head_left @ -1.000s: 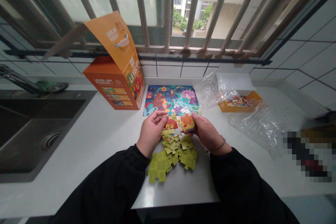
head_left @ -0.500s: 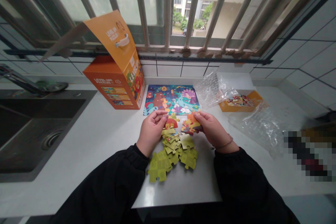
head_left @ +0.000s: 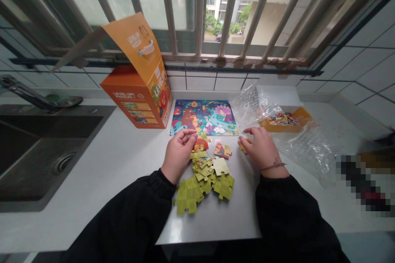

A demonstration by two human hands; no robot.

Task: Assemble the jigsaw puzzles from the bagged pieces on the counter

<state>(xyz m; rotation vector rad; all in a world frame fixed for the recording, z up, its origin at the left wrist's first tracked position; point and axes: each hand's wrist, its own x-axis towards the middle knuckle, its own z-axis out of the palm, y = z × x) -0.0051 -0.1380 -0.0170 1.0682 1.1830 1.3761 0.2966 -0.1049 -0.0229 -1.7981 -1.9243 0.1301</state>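
Note:
Between the thumb and fingers of my left hand (head_left: 179,150) is a red-and-yellow puzzle piece (head_left: 201,144), held just above the pile. My right hand (head_left: 261,148) is at the right, thumb and forefinger apart, over an orange puzzle piece (head_left: 243,146) partly hidden beneath it. A picture-side-up puzzle piece (head_left: 222,150) lies alone between the hands. Nearer to me is a heap of puzzle pieces (head_left: 197,191), mostly showing green backs. Behind the hands lies an assembled puzzle (head_left: 203,117) with a dark forest animal scene.
An orange puzzle box (head_left: 135,102) stands open at the back left, beside the sink (head_left: 108,115). Clear plastic wrapping (head_left: 253,104) and a crumpled plastic bag (head_left: 314,152) lie at the right. An open orange-and-white box (head_left: 298,121) holds more pieces. Window bars rise behind the counter.
My right hand has moved right with the orange piece and its fingers have spread, uncovering the lone piece in the middle. My left hand stays almost still with its piece.

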